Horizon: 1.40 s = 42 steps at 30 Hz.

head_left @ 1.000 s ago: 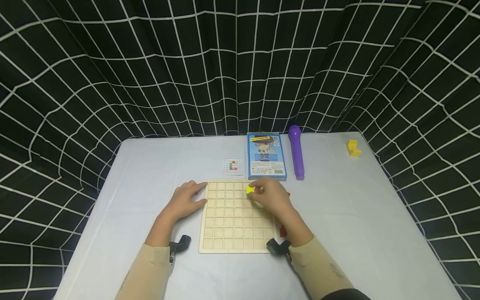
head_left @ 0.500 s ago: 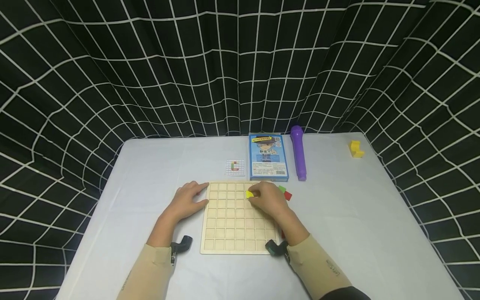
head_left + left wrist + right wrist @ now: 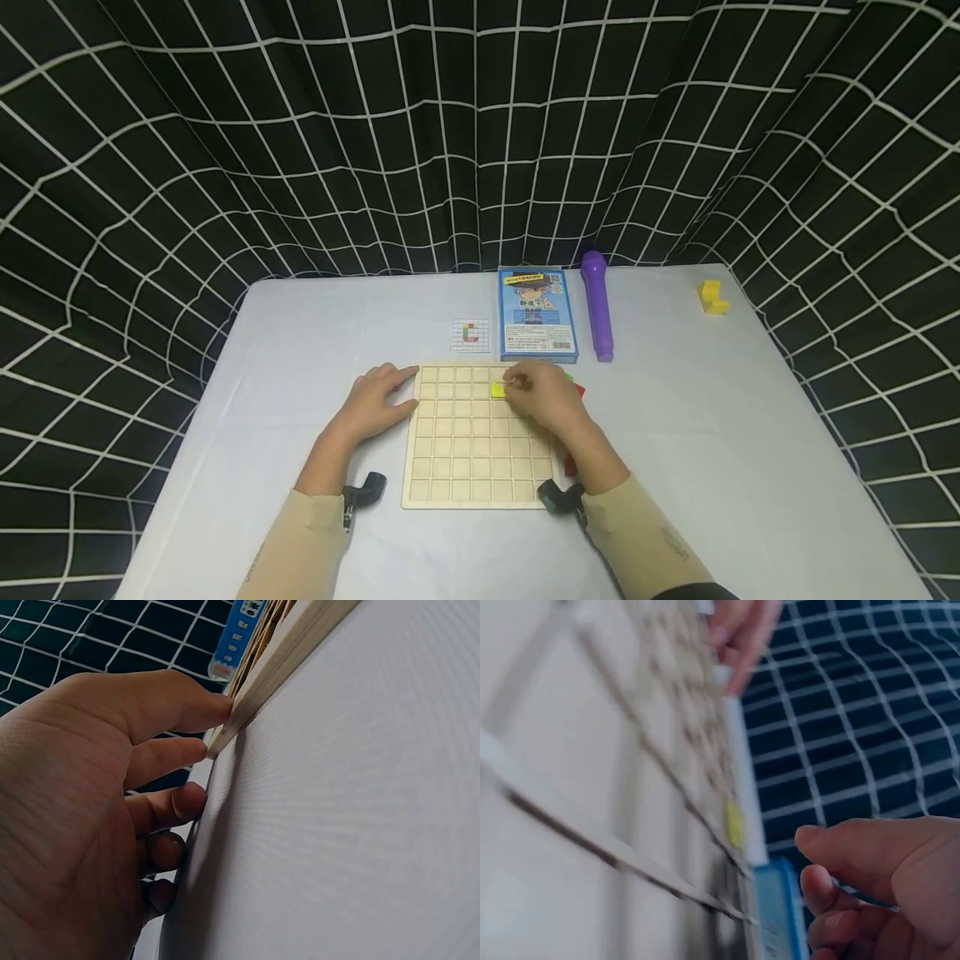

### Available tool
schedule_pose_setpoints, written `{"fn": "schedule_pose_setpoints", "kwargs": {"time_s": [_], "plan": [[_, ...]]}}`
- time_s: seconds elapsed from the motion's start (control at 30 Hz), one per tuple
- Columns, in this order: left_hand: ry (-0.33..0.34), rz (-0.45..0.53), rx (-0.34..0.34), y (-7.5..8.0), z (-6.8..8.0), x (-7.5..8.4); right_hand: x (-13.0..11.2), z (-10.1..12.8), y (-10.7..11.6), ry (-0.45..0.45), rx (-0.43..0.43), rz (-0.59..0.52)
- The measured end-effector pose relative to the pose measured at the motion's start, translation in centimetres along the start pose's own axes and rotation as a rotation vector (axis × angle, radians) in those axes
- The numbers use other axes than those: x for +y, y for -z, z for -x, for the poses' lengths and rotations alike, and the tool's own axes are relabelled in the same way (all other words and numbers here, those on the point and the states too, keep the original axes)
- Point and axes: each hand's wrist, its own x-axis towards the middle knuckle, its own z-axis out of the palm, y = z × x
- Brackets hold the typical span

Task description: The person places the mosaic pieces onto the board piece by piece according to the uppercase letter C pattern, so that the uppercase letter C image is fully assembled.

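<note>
Now we press our left hand [image 3: 372, 404], fingers [image 3: 176, 714] straight, against the wooden grid board's [image 3: 465, 467] left edge. Our right hand [image 3: 543, 398] hovers with loosely curled fingers beside the yellow piece [image 3: 498, 389] lying on the board.

- A black curtain [image 3: 300, 150] with a white grid pattern is hanging in folds behind and along both sides of the work area.
- A table [image 3: 750, 433] with a pale, plain surface is standing in front of it.
- Even light is falling on the tabletop.
</note>
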Motion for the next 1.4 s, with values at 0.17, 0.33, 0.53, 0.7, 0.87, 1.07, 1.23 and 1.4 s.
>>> {"fn": "schedule_pose_setpoints", "kwargs": {"time_s": [0.17,0.33,0.53,0.7,0.87,1.07,1.23,1.4], "plan": [[-0.004,0.003,-0.002,0.2,0.1,0.2,1.6,0.1,3.2,-0.064,0.033,-0.066],[-0.013,0.0,-0.008,0.3,0.2,0.3,3.8,0.2,5.8,-0.136,0.01,-0.103],[-0.01,0.004,-0.001,0.3,0.2,0.3,5.6,0.2,7.6,-0.214,-0.05,-0.052],[-0.012,0.008,0.006,0.3,0.2,0.3,6.3,0.4,7.8,-0.314,-0.145,-0.022],[-0.006,0.006,0.0,0.2,0.2,0.3,6.8,0.6,7.0,-0.342,-0.201,0.051],[-0.008,-0.002,-0.01,0.0,0.2,0.2,6.6,0.7,7.0,-0.347,-0.187,0.131],[-0.017,0.001,0.007,-0.1,0.0,0.2,4.7,0.8,8.6,-0.367,-0.161,0.051],[-0.005,-0.001,0.01,0.0,0.1,0.3,2.4,0.9,9.3,-0.266,-0.088,-0.01]]}}
